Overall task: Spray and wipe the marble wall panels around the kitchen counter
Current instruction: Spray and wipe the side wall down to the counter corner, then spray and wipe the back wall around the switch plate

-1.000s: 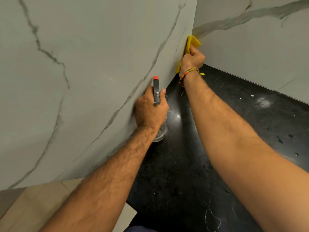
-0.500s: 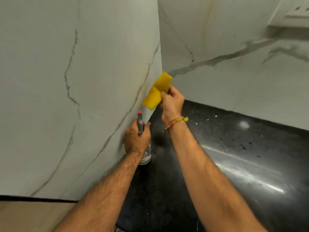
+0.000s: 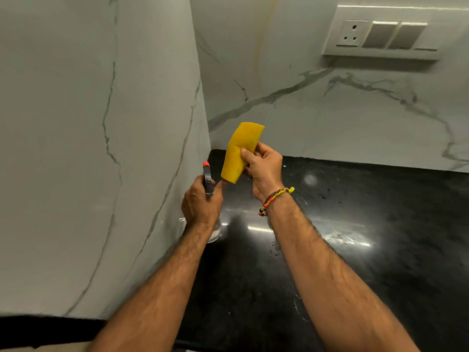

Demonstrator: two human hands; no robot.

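- Head view, change: a second ago the right hand [image 3: 264, 171] pressed the yellow cloth [image 3: 241, 152] flat against the left marble panel [image 3: 76, 148], close to the corner. Now the cloth is off the wall and held in the air over the black counter [image 3: 355, 262], touching no panel.
- Head view, right hand: thumb and fingers pinch the cloth at its right edge; the cloth stands folded, roughly upright, its lower corner just beside the left thumb.
- Head view, left hand [image 3: 200, 201]: fingers wrapped round the spray bottle [image 3: 207, 181], grip the same as in both earlier pictures. The orange-tipped nozzle points up and away, toward the corner; the clear bottle body shows below the wrist, near the left panel. Whether the trigger is being squeezed I cannot tell.
- Head view, framing: the camera has lifted, so the back marble panel [image 3: 330, 110] and a wall socket plate [image 3: 383, 34] with two switches are now in sight.
- Judgement: wiping of the left panel near the corner looks paused; the cloth is probably being refolded or turned, and the back panel is the likely next surface to spray.
- Head view, writing: none readable. No label seen on the bottle, none on the cloth or the socket plate. A beaded bracelet [image 3: 275, 199] sits on the right wrist.
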